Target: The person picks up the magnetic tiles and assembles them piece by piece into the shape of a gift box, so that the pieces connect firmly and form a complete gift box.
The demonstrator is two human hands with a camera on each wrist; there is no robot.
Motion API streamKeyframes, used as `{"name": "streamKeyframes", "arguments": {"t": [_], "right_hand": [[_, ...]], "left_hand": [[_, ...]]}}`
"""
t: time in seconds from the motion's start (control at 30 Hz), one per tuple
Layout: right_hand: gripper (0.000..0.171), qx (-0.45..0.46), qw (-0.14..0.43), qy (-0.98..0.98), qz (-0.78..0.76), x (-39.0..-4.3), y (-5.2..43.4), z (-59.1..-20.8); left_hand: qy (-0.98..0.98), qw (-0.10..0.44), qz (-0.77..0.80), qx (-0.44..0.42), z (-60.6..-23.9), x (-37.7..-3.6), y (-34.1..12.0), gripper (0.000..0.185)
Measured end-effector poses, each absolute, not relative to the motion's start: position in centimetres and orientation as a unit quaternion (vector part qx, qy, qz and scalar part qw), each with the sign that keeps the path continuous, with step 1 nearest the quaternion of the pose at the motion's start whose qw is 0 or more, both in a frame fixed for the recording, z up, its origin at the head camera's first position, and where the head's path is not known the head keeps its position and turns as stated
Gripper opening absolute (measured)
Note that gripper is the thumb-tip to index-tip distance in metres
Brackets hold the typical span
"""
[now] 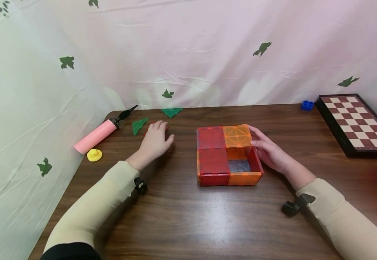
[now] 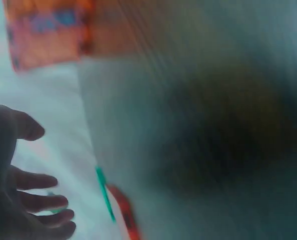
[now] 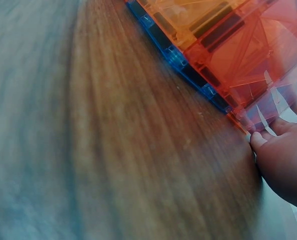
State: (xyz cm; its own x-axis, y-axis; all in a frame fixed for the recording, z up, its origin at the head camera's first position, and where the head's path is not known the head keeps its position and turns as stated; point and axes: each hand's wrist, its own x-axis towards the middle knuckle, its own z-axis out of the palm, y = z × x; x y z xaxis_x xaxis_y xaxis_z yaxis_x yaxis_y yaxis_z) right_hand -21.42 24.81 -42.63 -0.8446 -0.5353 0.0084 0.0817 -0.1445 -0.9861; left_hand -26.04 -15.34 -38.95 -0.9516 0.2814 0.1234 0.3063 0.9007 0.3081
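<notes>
Box of coloured clear tiles stands on the table, a little right of the middle, and I judge that the work is near to its end. Its walls are raised, and a blue floor shows inside. Of the four places on top, three are covered: two by red covers on the left, and one by an orange cover at the far right. The near right place has no cover, so one can look into the box there; as it seems to me, this is the main part left.

The right hand holds the box at its far right corner. Its thumb lies by the upper edge and the fingers go round behind, so I take it for a light pinch which keeps the box steady.

The left hand is well apart from the box, over a red tile. Its fingers are loosely spread with the thumb apart, and they pinch nothing (whether a fingertip touches the red tile, I cannot tell, because the left wrist view is blurred). Near to it lie two green tiles, both unused. The red tile may be meant for the gap, but its shape is mostly hidden under the hand. If the green tiles also belong to the work, more than one step remains.
</notes>
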Motion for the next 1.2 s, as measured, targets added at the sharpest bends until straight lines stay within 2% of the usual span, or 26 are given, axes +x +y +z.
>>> {"name": "streamKeyframes", "arguments": {"t": [0.13, 0.3, 0.73, 0.9, 1.2], "right_hand": [[0.060, -0.176, 0.213, 0.624, -0.731, -21.2, 24.9, -42.5], [0.060, -0.179, 0.211, 0.621, -0.733, -21.2, 25.0, -42.5], [0.058, -0.182, 0.208, 0.611, -0.741, -21.2, 25.2, -42.7], [0.059, -0.183, 0.210, 0.618, -0.735, -21.2, 25.1, -42.7], [0.061, -0.182, 0.209, 0.627, -0.728, -21.3, 25.0, -42.4]], "left_hand": [[-0.988, -0.019, -0.104, -0.111, -40.0, -27.4, -16.3, 0.062], [-0.989, -0.056, -0.072, -0.116, -40.5, -27.1, -16.1, 0.064], [-0.982, -0.047, -0.061, -0.173, -40.3, -24.4, -15.2, 0.057], [-0.986, -0.036, -0.079, -0.143, -39.8, -25.5, -15.9, 0.055], [-0.991, -0.070, -0.079, -0.088, -40.2, -28.3, -16.9, 0.058]]}}
